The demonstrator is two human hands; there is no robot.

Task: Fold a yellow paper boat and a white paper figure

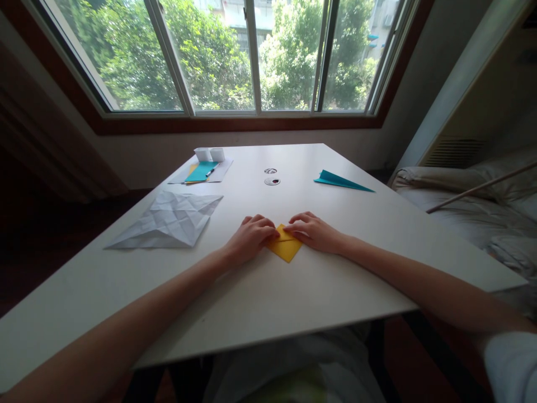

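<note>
A small folded piece of yellow paper (287,252) lies on the white table, one corner pointing towards me and a crease running across its upper part. My left hand (251,238) is at its left side, thumb and fingers closed on the edge. From the right, my right hand (315,231) grips the opposite side with its fingertips. Parts of both side corners are hidden under the fingers.
Left of my hands is a creased white sheet (172,219). Beyond it are teal paper (200,171), a pen (212,170) and small white paper boxes (210,154). Two round pieces (272,181) lie mid-table, with a teal paper plane (342,182) to the right.
</note>
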